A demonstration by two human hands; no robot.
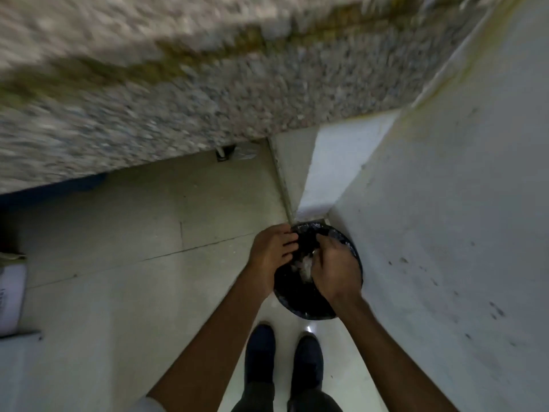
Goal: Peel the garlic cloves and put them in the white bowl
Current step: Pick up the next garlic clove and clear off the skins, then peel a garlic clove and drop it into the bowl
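Note:
I look straight down at a round black bin [300,304] lined with a black bag, standing on the floor against a white wall. Both my hands are over its mouth. My right hand [334,270] is curled round a pale papery clump of garlic skins [304,267]. Facing it from the left, my left hand [271,254] has its fingers loosely bent towards the skins, and I see nothing in its grip. No white bowl or garlic clove is in view.
A speckled granite counter [208,93] juts out above the bin, blurred by motion. A white wall [445,233] runs along the right. My two dark shoes [285,361] stand on the pale tiled floor [133,278]. A box [10,295] sits at the far left.

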